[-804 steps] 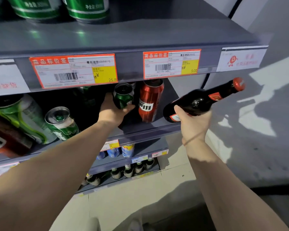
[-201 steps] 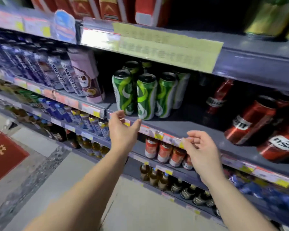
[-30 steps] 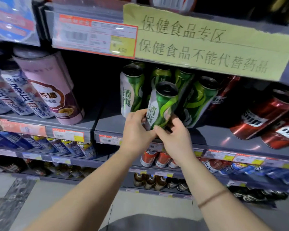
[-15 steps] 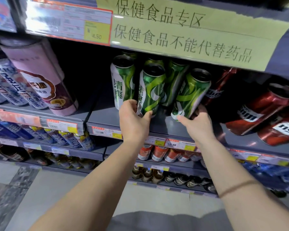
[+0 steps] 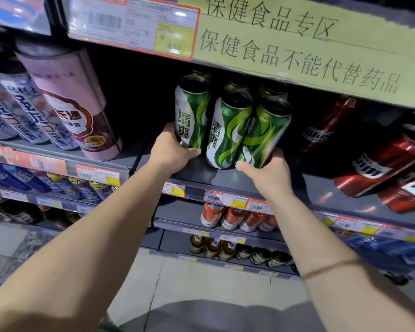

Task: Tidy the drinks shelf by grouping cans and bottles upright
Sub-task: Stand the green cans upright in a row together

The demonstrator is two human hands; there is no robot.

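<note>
The left hand (image 5: 170,149) wraps the base of the leftmost green can (image 5: 191,113), fingers closed on it. The right hand (image 5: 268,172) cups the bottom of the tilted green can (image 5: 264,133), which leans against the middle can (image 5: 228,130) on the grey shelf (image 5: 230,180). Right of that middle can, red cans (image 5: 379,161) lie toppled. The cans look stiff, smooth and slippery; gripping low around the body seems safest.

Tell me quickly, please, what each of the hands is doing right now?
Left hand: closed on the leftmost green can.
Right hand: closed on the rightmost green can.
</note>
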